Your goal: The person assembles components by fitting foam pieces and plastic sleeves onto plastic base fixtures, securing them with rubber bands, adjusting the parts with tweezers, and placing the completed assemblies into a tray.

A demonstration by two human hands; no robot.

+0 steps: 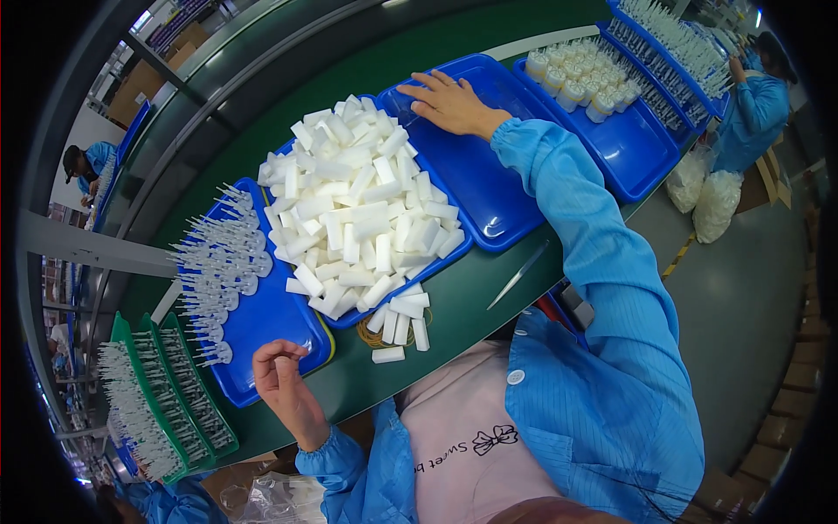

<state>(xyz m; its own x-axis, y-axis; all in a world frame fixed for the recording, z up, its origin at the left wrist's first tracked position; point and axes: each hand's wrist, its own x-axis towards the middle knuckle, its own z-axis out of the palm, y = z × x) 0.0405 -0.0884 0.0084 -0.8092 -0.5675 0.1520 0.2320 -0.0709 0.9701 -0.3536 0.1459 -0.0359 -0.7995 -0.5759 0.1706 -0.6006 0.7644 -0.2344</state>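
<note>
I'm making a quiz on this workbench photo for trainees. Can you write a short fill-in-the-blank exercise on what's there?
1. The right hand rests flat in a ____ blue tray.
2. The white blocks are heaped in the tray to the ____ of that one.
3. The tweezers lie on the ____ table.
4. The left hand is beside the tray of clear ____ parts.

Missing words: empty; left; green; plastic

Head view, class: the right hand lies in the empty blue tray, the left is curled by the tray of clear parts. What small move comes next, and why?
Probably the right hand slides left to the heap of white blocks to pick one. It rests flat and open on the bare blue tray beside the heap; the left hand, fingers curled, seems to hold nothing.
</note>
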